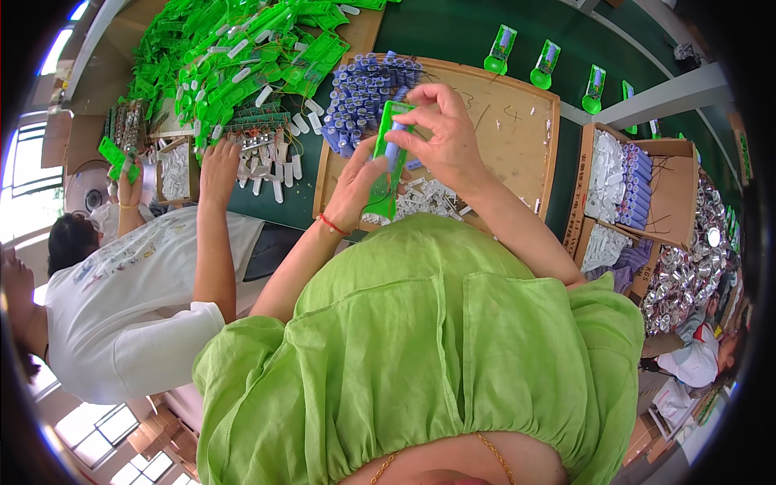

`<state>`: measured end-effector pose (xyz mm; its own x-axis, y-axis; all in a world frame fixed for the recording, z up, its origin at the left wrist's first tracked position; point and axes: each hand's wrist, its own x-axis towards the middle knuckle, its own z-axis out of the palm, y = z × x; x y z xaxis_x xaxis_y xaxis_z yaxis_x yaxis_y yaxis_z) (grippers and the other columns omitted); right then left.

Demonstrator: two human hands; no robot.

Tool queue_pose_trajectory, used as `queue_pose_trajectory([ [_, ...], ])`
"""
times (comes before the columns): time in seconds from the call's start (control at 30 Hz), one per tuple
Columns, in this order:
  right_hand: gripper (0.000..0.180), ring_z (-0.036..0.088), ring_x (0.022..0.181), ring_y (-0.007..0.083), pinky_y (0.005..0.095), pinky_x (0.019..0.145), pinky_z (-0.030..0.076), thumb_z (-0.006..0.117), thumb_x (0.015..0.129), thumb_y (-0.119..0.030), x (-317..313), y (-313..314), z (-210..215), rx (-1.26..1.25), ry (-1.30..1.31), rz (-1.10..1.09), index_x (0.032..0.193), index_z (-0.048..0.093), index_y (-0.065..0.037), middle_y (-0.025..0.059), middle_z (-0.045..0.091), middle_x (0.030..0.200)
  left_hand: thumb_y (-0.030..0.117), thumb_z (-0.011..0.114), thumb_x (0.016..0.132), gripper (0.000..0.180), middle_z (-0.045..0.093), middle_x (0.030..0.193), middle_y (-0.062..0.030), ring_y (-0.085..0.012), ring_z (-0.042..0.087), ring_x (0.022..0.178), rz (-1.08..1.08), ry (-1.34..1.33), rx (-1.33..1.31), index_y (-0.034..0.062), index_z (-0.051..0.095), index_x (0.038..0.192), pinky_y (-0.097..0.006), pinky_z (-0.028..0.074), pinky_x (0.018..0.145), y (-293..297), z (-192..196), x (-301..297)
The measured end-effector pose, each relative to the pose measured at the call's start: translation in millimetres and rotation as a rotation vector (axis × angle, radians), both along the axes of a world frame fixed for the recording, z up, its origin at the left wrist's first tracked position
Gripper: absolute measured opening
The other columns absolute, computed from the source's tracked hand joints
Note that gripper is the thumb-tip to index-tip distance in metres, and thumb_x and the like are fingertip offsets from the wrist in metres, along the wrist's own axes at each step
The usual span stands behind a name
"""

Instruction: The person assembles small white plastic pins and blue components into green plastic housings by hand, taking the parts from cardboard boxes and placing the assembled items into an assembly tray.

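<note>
My left hand grips a green plastic housing with thin wires inside, holding it tilted over the near part of a wooden tray. A blue cylindrical battery lies lengthwise in the housing. My right hand pinches at the battery's upper part with thumb and fingers, while my left thumb rests near its lower end. Behind my hands, a heap of blue batteries fills the tray's left side. Small white plastic pieces lie in a pile just below my hands.
At far left rises a big heap of green housings with wires. A co-worker in a white shirt handles green parts there. Several green units with batteries stand along the green surface. Cardboard boxes at right hold white parts and batteries beside shiny silver pieces.
</note>
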<state>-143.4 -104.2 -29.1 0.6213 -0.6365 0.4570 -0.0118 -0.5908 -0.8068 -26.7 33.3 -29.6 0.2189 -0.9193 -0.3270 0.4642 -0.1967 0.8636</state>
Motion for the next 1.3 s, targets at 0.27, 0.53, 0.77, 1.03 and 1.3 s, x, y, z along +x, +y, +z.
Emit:
queue_pose_trajectory([
  [0.27, 0.06, 0.059, 0.095, 0.015, 0.0314, 0.084, 0.049, 0.079, 0.071, -0.013, -3, 8, -36, 0.843, -0.025, 0.159, 0.122, 0.051, -0.001, 0.0112, 0.062, 0.106, 0.025, 0.05, 0.098, 0.032, 0.063, 0.09, -0.0089, -0.0146, 0.064, 0.074, -0.272, -0.333, 0.165, 0.0059, 0.046, 0.123, -0.029, 0.056, 0.061, 3, -29, 23],
  [0.53, 0.029, 0.063, 0.089, 0.0194, 0.0334, 0.077, 0.05, 0.072, 0.077, -0.011, -79, -73, -149, 0.535, 0.17, -0.181, 0.105, 0.065, -0.009, 0.0065, 0.064, 0.096, 0.033, 0.05, 0.096, 0.028, 0.063, 0.077, -0.0111, -0.0198, 0.064, 0.059, 0.243, -0.253, 0.36, 0.0061, 0.053, 0.105, -0.03, 0.053, 0.052, 8, -45, 62],
  [0.77, 0.021, 0.055, 0.096, 0.0274, 0.0366, 0.084, 0.046, 0.072, 0.071, -0.017, -67, -57, -172, -0.061, 0.525, 0.142, 0.091, 0.067, -0.013, 0.0063, 0.058, 0.089, 0.032, 0.054, 0.094, 0.031, 0.064, 0.085, -0.0141, -0.0227, 0.067, 0.07, 0.166, -0.079, 0.348, 0.0053, 0.051, 0.109, -0.032, 0.056, 0.057, -12, -39, 44],
  [1.03, 0.018, 0.059, 0.088, 0.0306, 0.0371, 0.075, 0.049, 0.064, 0.082, -0.017, -91, -61, -162, -0.126, 0.604, -0.03, 0.096, 0.064, -0.006, 0.0107, 0.061, 0.089, 0.021, 0.062, 0.091, 0.023, 0.062, 0.085, 0.0005, -0.006, 0.057, 0.068, 0.027, 0.034, 0.258, 0.0028, 0.059, 0.104, -0.023, 0.047, 0.06, -24, -38, 30],
  [1.3, 0.013, 0.064, 0.063, 0.0185, 0.0268, 0.055, 0.047, 0.063, 0.086, -0.013, -37, -21, -23, 0.804, -0.145, -0.063, 0.094, 0.064, -0.003, 0.0116, 0.067, 0.078, 0.021, 0.063, 0.092, 0.026, 0.064, 0.091, -0.0041, -0.0117, 0.062, 0.078, -0.046, -0.302, 0.211, 0.0018, 0.056, 0.108, -0.025, 0.05, 0.068, -25, -29, 11],
])
